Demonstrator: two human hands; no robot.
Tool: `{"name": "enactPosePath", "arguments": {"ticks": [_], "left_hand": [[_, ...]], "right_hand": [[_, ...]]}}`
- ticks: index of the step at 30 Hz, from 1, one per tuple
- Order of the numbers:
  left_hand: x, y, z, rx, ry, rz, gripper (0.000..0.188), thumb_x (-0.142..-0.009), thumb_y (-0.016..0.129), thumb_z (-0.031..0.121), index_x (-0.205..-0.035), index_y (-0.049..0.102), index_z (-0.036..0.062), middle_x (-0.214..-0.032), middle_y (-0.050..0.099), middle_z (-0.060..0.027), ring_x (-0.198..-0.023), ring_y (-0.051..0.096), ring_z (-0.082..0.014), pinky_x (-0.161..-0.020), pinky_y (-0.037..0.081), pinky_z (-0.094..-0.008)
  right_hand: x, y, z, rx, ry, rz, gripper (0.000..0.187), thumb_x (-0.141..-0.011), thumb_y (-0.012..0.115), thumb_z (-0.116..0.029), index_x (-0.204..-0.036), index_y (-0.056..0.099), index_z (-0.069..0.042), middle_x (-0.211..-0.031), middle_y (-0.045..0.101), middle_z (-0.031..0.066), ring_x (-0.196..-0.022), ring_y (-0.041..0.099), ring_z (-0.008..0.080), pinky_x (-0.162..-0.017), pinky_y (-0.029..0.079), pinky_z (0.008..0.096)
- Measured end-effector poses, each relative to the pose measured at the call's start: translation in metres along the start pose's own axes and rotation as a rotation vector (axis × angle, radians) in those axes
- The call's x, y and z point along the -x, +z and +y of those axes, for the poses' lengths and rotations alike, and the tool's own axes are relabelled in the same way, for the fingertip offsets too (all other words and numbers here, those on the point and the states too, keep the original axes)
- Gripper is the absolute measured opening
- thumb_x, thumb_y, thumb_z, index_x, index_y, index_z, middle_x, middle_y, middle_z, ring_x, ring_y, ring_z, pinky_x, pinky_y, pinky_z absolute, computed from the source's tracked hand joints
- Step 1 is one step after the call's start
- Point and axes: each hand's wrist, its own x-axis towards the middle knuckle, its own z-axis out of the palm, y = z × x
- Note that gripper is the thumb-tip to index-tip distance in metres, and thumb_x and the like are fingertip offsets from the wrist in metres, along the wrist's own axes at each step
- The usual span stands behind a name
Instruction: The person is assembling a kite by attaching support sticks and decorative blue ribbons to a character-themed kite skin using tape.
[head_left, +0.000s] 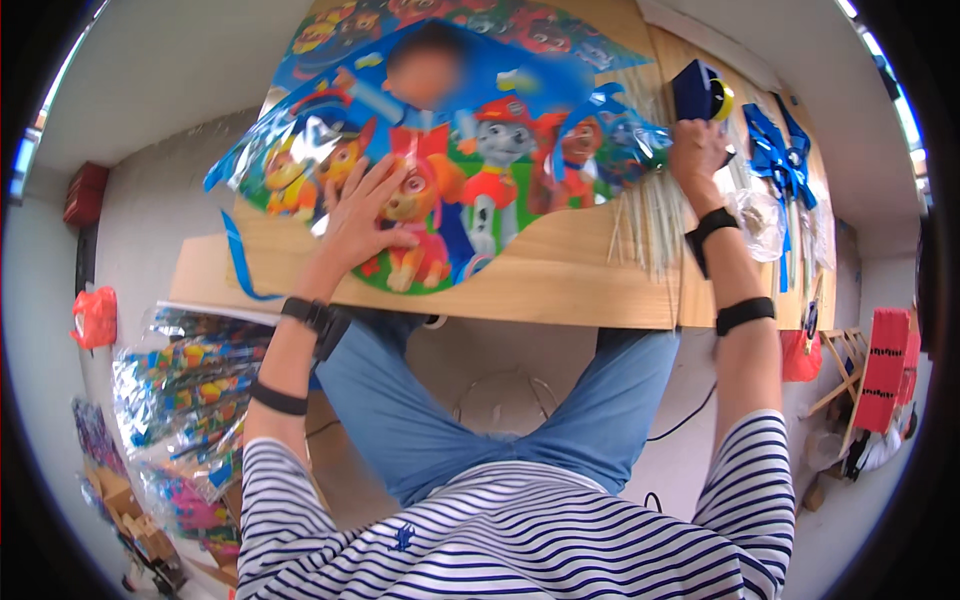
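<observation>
A glossy plastic kite sheet (500, 190) printed with cartoon dogs lies spread over the wooden table. My left hand (365, 215) rests flat on its lower left part, fingers spread. At the sheet's right tip, my right hand (700, 155) has its fingers curled together beside a dark blue tape dispenser (695, 90) with a yellow roll. What those fingers pinch, if anything, is hidden. Thin pale rods (640, 225) lie in a bundle near my right wrist, partly under the sheet. A blue ribbon (235, 255) trails at the left.
More blue ribbons (775, 155) and a clear plastic bag (757, 222) lie at the table's right side. The table's front edge (560, 315) runs above my lap. Shiny printed packages (190, 390) are piled at the lower left. A red box-like stack (885, 370) stands at the far right.
</observation>
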Motion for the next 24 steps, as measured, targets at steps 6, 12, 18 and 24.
{"name": "enactPosePath", "arguments": {"ticks": [6, 12, 18, 24], "left_hand": [[-0.021, 0.029, 0.037, 0.031, 0.105, 0.036, 0.097, -0.061, 0.080, 0.055, -0.146, 0.043, 0.0254, -0.156, 0.033, 0.0010, -0.146, 0.023, -0.0316, -0.111, 0.008, -0.0686], [-0.031, 0.050, 0.062, -0.001, 0.079, 0.065, 0.096, -0.063, 0.077, 0.061, -0.145, 0.045, 0.0231, -0.155, 0.033, 0.0007, -0.146, 0.022, -0.0303, -0.110, 0.008, -0.0703], [-0.051, 0.048, 0.061, -0.046, 0.036, 0.051, 0.097, -0.062, 0.076, 0.065, -0.144, 0.046, 0.0229, -0.155, 0.034, 0.0002, -0.146, 0.023, -0.0311, -0.110, 0.010, -0.0698], [-0.057, 0.041, 0.061, 0.014, 0.090, 0.121, 0.090, -0.065, 0.080, 0.053, -0.143, 0.049, 0.0186, -0.150, 0.042, -0.0090, -0.141, 0.031, -0.0383, -0.114, 0.018, -0.0566]], "right_hand": [[-0.006, -0.055, 0.063, 0.113, -0.006, 0.192, 0.015, -0.081, 0.059, -0.013, -0.090, 0.071, -0.012, -0.096, 0.070, 0.0067, -0.099, 0.064, 0.0258, -0.081, 0.049, 0.0424], [0.023, -0.063, 0.032, -0.206, -0.201, 0.328, 0.005, -0.074, 0.062, -0.011, -0.077, 0.066, -0.012, -0.083, 0.066, 0.0045, -0.088, 0.063, 0.0261, -0.069, 0.050, 0.0388], [0.087, -0.070, -0.085, -0.645, -0.431, 0.138, 0.029, -0.068, 0.074, -0.018, -0.092, 0.062, -0.007, -0.101, 0.059, 0.0098, -0.103, 0.053, 0.0319, -0.088, 0.043, 0.0445], [0.144, -0.062, -0.139, -0.876, -0.535, 0.147, 0.060, -0.073, 0.074, -0.040, -0.117, 0.061, -0.001, -0.129, 0.052, 0.0187, -0.127, 0.045, 0.0359, -0.104, 0.038, 0.0460]]}}
